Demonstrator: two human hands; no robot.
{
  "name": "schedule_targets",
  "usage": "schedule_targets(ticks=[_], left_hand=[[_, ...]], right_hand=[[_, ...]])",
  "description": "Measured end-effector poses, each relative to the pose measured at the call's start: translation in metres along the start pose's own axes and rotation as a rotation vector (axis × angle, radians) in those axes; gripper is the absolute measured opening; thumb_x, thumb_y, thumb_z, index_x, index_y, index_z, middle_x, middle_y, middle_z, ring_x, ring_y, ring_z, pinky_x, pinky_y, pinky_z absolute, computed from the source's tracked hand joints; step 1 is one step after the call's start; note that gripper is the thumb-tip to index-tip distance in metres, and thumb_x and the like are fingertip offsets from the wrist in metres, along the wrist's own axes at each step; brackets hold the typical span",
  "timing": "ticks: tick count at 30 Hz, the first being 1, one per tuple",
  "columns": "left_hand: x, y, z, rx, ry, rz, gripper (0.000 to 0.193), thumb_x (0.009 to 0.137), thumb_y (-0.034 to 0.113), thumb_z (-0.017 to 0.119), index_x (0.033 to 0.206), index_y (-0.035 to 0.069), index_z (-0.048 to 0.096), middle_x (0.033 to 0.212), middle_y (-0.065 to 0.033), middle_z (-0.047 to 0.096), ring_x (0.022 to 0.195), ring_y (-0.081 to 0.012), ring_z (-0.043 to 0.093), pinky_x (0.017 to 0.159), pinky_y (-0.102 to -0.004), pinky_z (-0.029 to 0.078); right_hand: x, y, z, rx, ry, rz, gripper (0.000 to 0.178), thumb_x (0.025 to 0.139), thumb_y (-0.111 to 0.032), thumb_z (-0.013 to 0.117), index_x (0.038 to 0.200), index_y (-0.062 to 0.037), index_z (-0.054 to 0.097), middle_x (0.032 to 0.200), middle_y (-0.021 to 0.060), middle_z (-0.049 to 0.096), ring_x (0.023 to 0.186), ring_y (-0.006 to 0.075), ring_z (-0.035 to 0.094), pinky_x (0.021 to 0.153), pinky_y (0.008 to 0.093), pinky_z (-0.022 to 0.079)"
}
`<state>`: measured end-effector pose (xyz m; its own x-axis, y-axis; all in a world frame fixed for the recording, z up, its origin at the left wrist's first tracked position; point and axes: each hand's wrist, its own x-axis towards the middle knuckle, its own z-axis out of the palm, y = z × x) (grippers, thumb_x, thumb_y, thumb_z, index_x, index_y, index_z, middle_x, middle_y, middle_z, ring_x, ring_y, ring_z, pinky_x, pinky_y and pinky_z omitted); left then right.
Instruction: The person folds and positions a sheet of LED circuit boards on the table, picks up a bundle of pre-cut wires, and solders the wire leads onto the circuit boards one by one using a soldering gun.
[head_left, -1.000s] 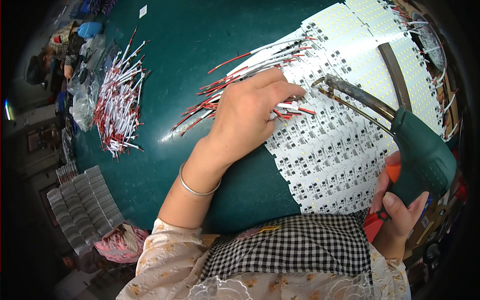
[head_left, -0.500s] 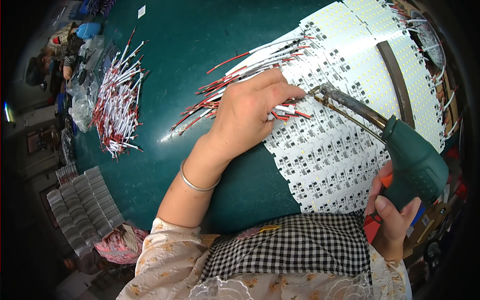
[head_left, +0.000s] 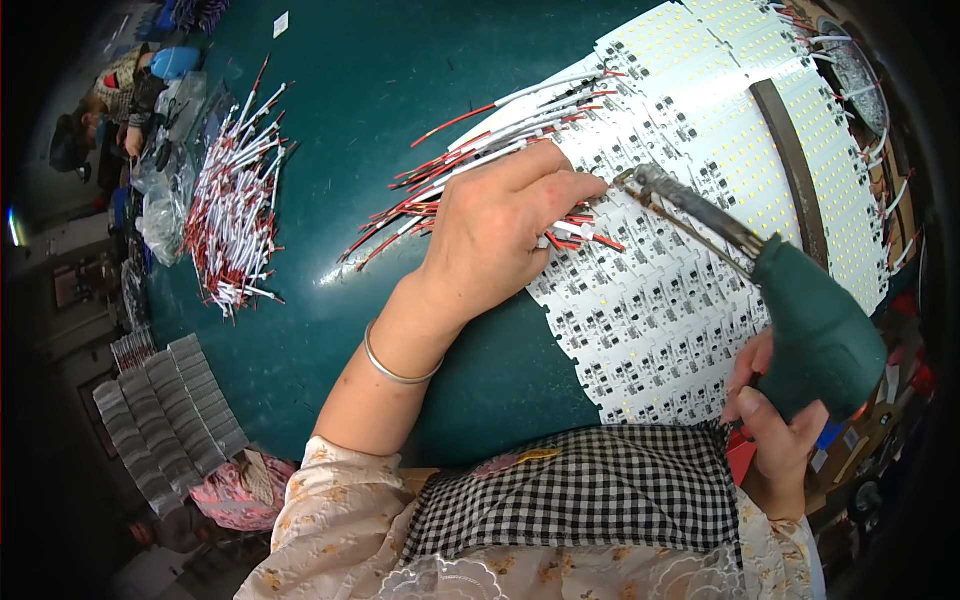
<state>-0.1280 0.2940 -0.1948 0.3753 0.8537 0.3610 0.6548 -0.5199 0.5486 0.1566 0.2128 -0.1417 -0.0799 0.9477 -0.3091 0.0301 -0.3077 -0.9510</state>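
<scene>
My left hand (head_left: 500, 230) presses a red-and-white wire (head_left: 580, 232) onto the white LED circuit boards (head_left: 680, 290) laid in overlapping rows on the dark green table (head_left: 400, 100). A bundle of the same wires (head_left: 480, 150) fans out from under that hand. My right hand (head_left: 775, 425) grips the green handle of a soldering iron (head_left: 800, 310). Its metal tip reaches to just beside my left fingertips, over the boards.
A loose heap of red-and-white wires (head_left: 235, 215) lies at the left of the table beside clear plastic bags (head_left: 165, 200). Stacked grey trays (head_left: 160, 420) stand off the lower left edge. A dark strap (head_left: 790, 160) crosses the boards at the right.
The soldering iron has swung in a little toward my left fingertips, and my right hand has shifted slightly on the handle. My left hand has stayed on the wire.
</scene>
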Motion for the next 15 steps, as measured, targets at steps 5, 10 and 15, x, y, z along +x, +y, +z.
schedule_targets(ticks=[5, 10, 15], left_hand=[[-0.001, 0.005, -0.003, 0.032, -0.001, 0.016, 0.052, 0.052, -0.013, 0.06, 0.099, 0.007, 0.07, 0.08, -0.0066, 0.063, 0.072, -0.0228, 0.064, 0.06, -0.0302, 0.051], [0.007, 0.016, -0.01, -0.004, -0.071, -0.016, 0.046, 0.058, -0.012, 0.066, 0.1, 0.006, 0.07, 0.085, -0.0072, 0.063, 0.071, -0.0233, 0.063, 0.06, -0.0302, 0.052], [0.017, 0.033, -0.025, 0.1, 0.095, -0.003, 0.04, 0.064, -0.012, 0.069, 0.101, 0.003, 0.066, 0.095, -0.0098, 0.059, 0.075, -0.021, 0.061, 0.065, -0.0302, 0.052]], right_hand=[[0.0, -0.022, -0.011, 0.05, 0.117, -0.012, 0.074, 0.073, -0.019, 0.077, 0.128, 0.0129, 0.041, 0.098, 0.0159, 0.058, 0.065, 0.0134, 0.056, 0.049, 0.0237, 0.047], [0.005, -0.062, -0.036, -0.152, 0.036, -0.073, 0.075, 0.077, -0.025, 0.073, 0.131, 0.0119, 0.037, 0.077, 0.0103, 0.058, 0.055, 0.0101, 0.052, 0.05, 0.0212, 0.044], [0.002, -0.088, -0.075, -0.466, -0.014, -0.263, 0.07, 0.085, -0.021, 0.064, 0.136, 0.0114, 0.029, 0.086, 0.0102, 0.054, 0.058, 0.0096, 0.053, 0.053, 0.0202, 0.042]])
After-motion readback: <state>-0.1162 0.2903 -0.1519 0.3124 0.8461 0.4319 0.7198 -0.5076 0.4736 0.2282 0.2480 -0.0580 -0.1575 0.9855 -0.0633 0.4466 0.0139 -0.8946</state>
